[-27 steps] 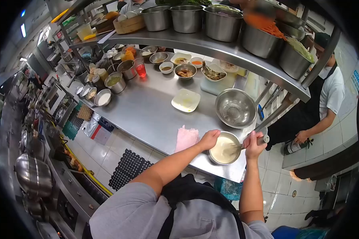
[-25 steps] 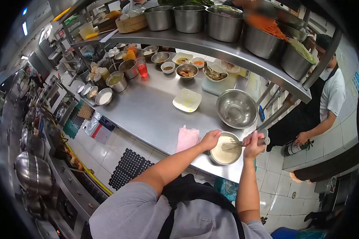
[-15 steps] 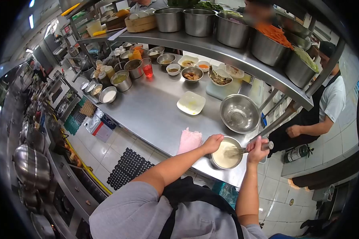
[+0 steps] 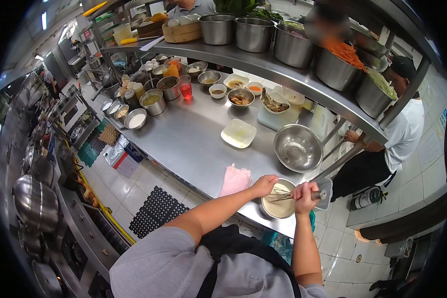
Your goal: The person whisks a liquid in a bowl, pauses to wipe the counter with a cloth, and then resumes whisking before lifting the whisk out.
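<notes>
Left hand (image 4: pixel 263 186) grips the rim of the batter bowl (image 4: pixel 278 206) at the counter's (image 4: pixel 193 144) near edge; right hand (image 4: pixel 301 191) closes around the whisk (image 4: pixel 283 195), lying level, wires leftward above the batter.

Steel bowl (image 4: pixel 278 207) of pale batter at counter edge, wire whisk (image 4: pixel 283 195) tilted over it

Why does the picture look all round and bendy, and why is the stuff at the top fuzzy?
Head view: a fisheye lens bends it, so the shelf curves and the corners go black. Ceiling lights glare white on the steel table. A patch above the carrots is blurred. The whisk in the right hand is slightly smeared; the left hand on the bowl looks sharp.
</notes>
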Available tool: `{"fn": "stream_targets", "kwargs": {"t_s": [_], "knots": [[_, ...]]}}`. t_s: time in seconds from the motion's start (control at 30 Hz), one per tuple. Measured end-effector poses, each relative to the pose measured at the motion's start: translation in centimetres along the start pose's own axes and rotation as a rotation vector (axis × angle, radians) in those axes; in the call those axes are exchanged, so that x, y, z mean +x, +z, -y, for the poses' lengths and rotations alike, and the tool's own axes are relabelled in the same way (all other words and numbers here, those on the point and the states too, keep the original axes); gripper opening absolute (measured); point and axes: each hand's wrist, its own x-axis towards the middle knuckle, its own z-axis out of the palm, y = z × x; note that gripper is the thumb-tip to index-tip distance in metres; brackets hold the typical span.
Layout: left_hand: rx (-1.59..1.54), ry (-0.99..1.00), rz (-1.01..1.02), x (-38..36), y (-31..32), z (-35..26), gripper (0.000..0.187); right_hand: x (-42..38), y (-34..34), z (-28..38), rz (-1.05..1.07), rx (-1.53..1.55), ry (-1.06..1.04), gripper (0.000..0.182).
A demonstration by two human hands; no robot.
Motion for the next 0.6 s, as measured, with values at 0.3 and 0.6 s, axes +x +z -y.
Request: {"fn": "stream_targets", "kwargs": {"t_s": [0.3, 0.6], "knots": [[-0.031, -0.019, 0.002, -0.2, 0.3, 0.2, 0.031, 1.5, 0.0, 0.7, -0.048, -0.062, -0.006, 0.028], [-0.128, -0.006, -0.012, -0.1, 0.7, 0.0, 0.031, 2.5, -0.5, 2.4, -0.132, -0.2, -0.076, 0.029]]}}
